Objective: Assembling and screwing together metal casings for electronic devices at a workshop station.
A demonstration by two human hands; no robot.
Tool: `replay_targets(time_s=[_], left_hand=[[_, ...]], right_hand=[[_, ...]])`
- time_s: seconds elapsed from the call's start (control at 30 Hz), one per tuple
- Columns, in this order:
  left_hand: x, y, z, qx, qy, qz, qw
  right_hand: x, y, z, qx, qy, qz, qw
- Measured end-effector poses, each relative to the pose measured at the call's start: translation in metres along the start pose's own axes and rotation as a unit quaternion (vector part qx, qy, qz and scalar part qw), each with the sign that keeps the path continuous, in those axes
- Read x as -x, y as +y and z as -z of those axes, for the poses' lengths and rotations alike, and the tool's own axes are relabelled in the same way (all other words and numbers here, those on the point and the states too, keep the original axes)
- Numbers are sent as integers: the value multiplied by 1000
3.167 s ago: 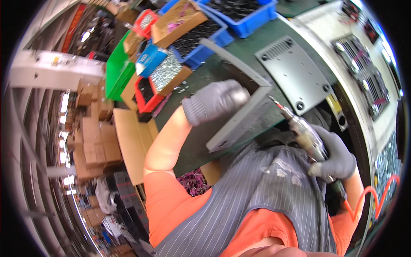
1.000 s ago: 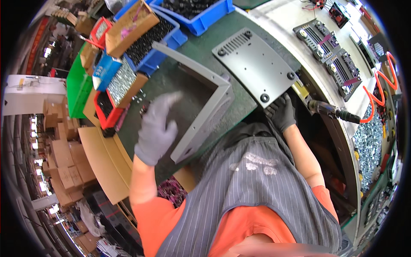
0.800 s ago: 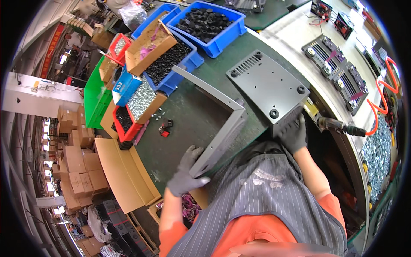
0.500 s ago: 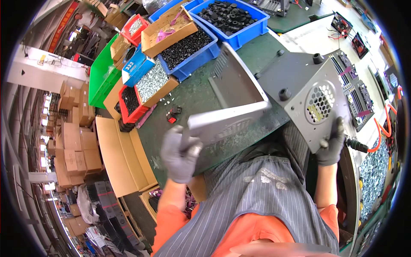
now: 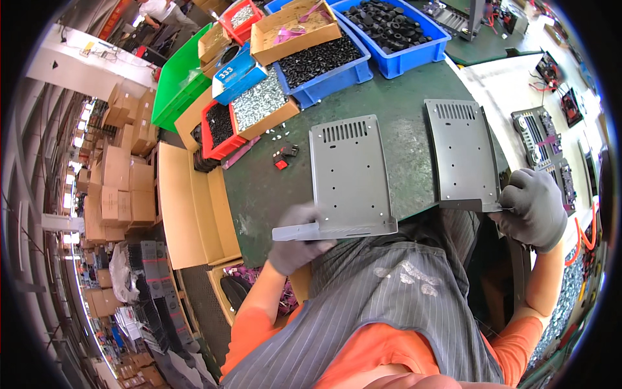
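Two grey sheet-metal panels, each with a row of slots at the far end and a bent-up edge at the near end, are at the front of the green table (image 5: 262, 207). My left hand (image 5: 291, 249), in a grey glove, closes on the near flange of the left panel (image 5: 350, 165). The gloved right hand (image 5: 534, 209) grips the near right corner of the right panel (image 5: 463, 155). Both panels lie roughly flat, with inner sides up and a gap between them. Some of my left fingers are hidden by the flange. Small black and red parts (image 5: 283, 157) lie left of the left panel.
Along the far side stand blue bins of black rubber feet (image 5: 392, 29) and small black parts (image 5: 317, 61), a carton of silvery screws (image 5: 259, 100), a red bin (image 5: 220, 126) and a green bin (image 5: 178, 84). An orange hose (image 5: 586, 240) hangs at the right.
Both panels, tilted up before, have come down with their inner sides up. The right panel's round vent and rubber feet are now out of sight. My right hand has moved right.
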State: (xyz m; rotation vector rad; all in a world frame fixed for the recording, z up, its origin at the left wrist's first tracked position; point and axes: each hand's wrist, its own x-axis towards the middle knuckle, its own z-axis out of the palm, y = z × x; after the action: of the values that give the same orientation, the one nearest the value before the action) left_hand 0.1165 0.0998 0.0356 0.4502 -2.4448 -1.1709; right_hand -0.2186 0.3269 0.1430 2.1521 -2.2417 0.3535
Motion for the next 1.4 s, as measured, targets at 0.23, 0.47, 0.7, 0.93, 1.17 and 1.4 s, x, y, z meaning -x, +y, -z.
replay_targets(time_s=[0.23, 0.47, 0.7, 0.93, 1.17, 1.4], left_hand=[[-9, -30, -63, 31, 8, 21, 999], [-67, -29, -39, -122, 66, -49, 989], [-73, -92, 28, -483, 183, 174, 839], [-101, -42, 50, 190, 142, 210, 949], [-141, 104, 53, 281, -192, 5, 940], [-179, 139, 14, 305, -304, 32, 902]], right_hand=[[-47, 1, -7, 2, -2, 72, 997], [-70, 25, -4, 0, 97, 33, 995], [-37, -13, -36, -17, 355, 45, 934], [-55, -65, -56, -207, 322, 137, 914], [-85, -73, -17, -235, 327, 152, 903], [-46, -40, -19, -291, 347, 125, 883]])
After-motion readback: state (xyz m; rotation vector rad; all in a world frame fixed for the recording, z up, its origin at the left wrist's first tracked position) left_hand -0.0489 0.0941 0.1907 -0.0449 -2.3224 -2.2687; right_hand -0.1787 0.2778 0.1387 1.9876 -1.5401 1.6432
